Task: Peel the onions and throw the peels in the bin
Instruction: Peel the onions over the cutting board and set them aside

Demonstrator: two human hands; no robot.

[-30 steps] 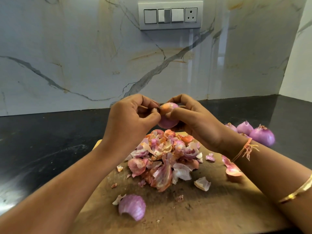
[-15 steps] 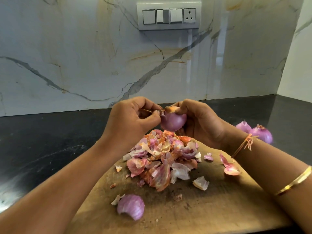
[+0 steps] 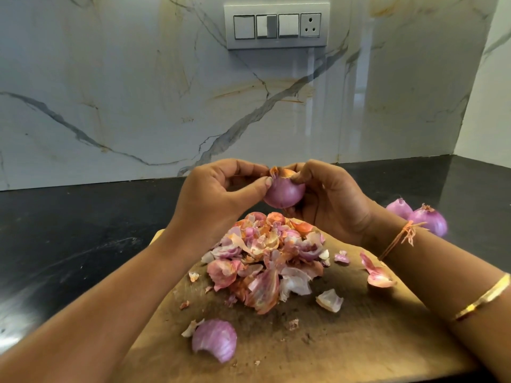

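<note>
Right hand (image 3: 331,200) cups red onion (image 3: 284,193); left hand (image 3: 218,197) pinches its papery skin (image 3: 274,172). I should pull downward slowly, over the peel pile (image 3: 265,258).

1. i see a purple onion (image 3: 284,193), with orange skin at its 12 o'clock.
2. the peel pile (image 3: 265,255) is pink, orange and white.
3. the board (image 3: 359,341) is brown; the counter (image 3: 69,230) is black.
4. the wall (image 3: 138,92) is white with grey veins.

Counter (image 3: 69,244): dark polished stone. Cutting board (image 3: 345,341): worn, matt wood. Backsplash (image 3: 110,92): glossy veined marble. Peels (image 3: 265,261): papery, dry. Onion (image 3: 283,192): smooth, slight sheen.
</note>
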